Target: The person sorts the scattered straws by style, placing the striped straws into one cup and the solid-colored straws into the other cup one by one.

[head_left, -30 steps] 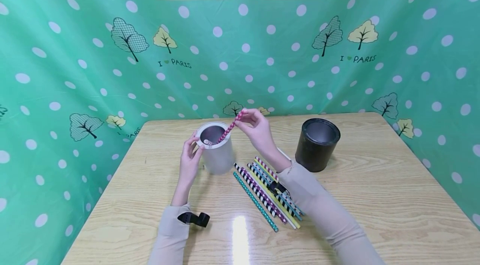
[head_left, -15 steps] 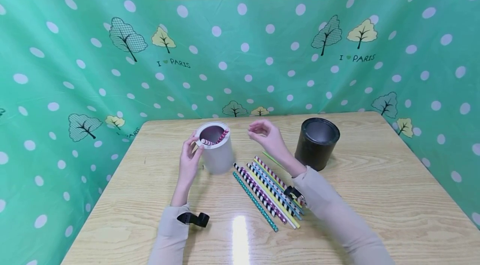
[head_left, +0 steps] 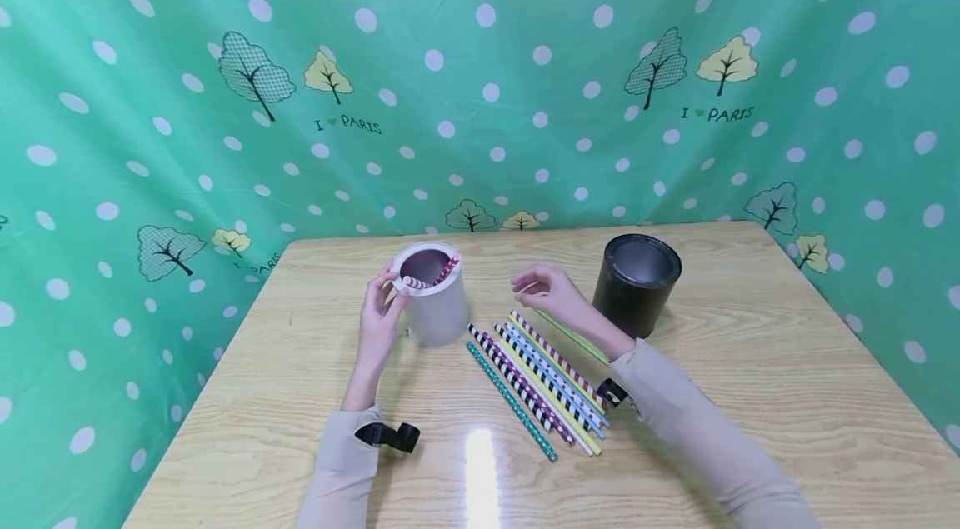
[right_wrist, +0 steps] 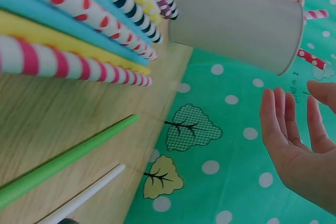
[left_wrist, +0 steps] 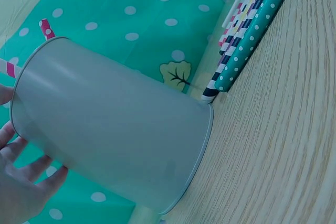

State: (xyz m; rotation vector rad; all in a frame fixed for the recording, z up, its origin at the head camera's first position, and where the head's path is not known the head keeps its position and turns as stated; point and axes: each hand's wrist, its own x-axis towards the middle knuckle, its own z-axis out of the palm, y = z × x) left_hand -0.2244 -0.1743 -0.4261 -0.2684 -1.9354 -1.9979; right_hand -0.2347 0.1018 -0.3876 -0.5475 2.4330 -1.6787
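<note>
My left hand (head_left: 381,321) grips the rim of a white can (head_left: 437,316) at its left side, thumb toward the front. Two paper straws poke up inside: a pink-striped straw (head_left: 416,283) and a dark pink dotted straw (head_left: 446,271). Holding nothing, my right hand (head_left: 555,293) hovers above the table between the two cans, its fingers loosely bent. Below it lies a row of several paper straws (head_left: 543,383), striped, dotted and plain. A green straw (right_wrist: 73,153) and a white straw (right_wrist: 86,195) lie apart on the row's right side.
A black can (head_left: 637,287) with an open top stands at the right rear. The wooden table (head_left: 750,329) ends at a green dotted cloth (head_left: 525,96) hanging behind it. A teal dotted straw (head_left: 512,402) lies at the row's left edge.
The dark pink dotted straw dropped from my right hand into the white can. That hand then moved right and down, toward the straws. My left hand stayed on the rim.
</note>
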